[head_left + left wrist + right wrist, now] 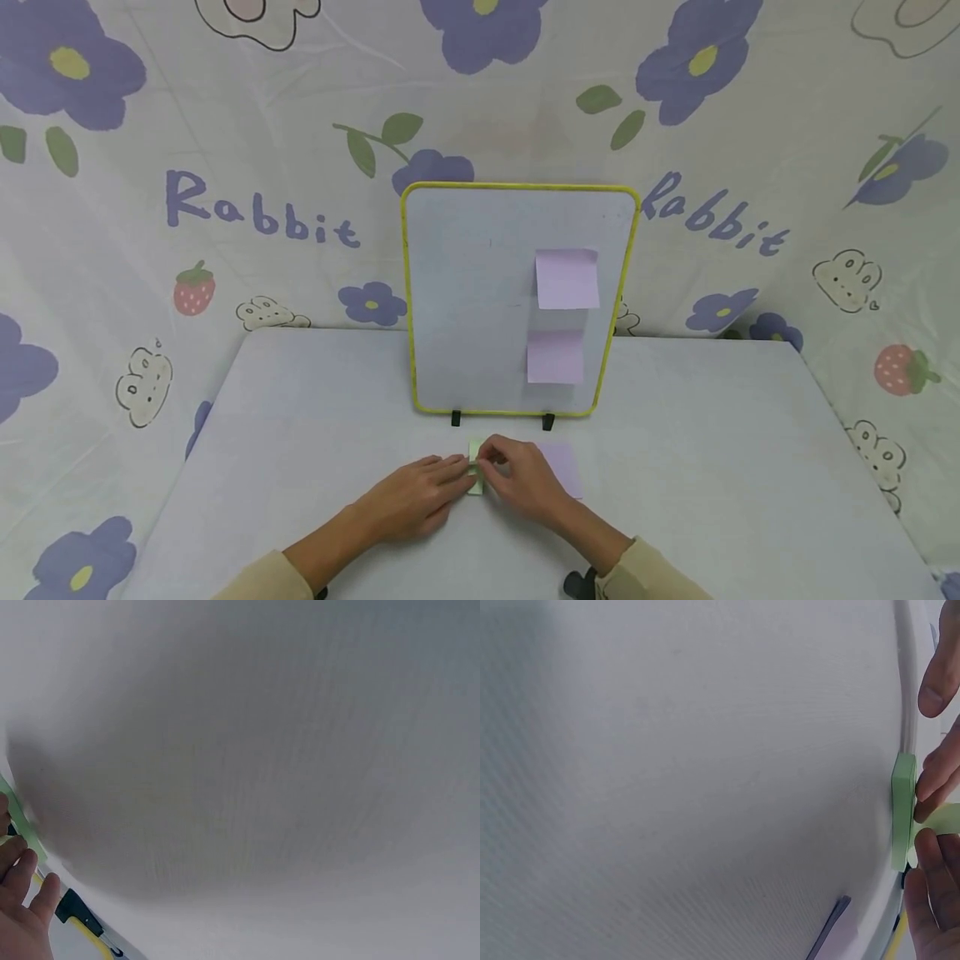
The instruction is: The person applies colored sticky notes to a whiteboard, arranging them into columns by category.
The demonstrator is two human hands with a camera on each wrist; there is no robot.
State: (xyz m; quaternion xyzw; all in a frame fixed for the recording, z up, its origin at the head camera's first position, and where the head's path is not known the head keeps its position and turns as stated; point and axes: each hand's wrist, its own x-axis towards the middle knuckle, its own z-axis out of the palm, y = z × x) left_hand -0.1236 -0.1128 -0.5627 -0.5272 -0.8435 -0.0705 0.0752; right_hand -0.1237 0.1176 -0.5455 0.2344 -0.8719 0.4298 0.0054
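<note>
On the table before the board lies a small green sticky note pad (476, 488), which shows as a thick block in the right wrist view. My left hand (417, 497) lies over its left side, the fairly straight fingers pressing on it. From the right, my right hand (523, 481) pinches a green sticky note (946, 818) between thumb and fingertips. That sheet lifts away from the pad in the right wrist view. A purple sticky note pad (564, 469) lies just beyond my right hand, partly covered by it.
A whiteboard (472, 333) with a yellow frame stands upright behind the pads on black feet (456, 418). Two purple sticky notes, an upper one (567, 279) and a lower one (556, 357), stick to its right side. A patterned cloth (277, 150) hangs behind the white table (720, 450).
</note>
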